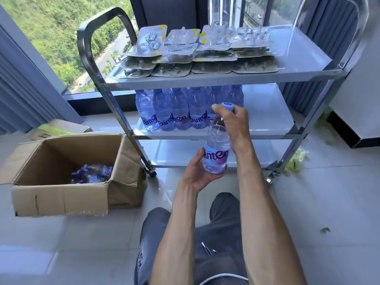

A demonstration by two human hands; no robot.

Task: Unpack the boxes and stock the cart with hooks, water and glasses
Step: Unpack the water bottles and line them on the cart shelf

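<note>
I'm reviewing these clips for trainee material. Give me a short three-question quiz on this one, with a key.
1. True or false: the hook packs lie on the cart's top shelf.
2. Which shelf holds the row of bottles? A) top B) middle C) bottom
3. Fill in: the right hand grips the held bottle at its ____, and the left hand holds its base.

Key: 1 true; 2 B; 3 cap. More bottles remain in the open box on the floor.
</note>
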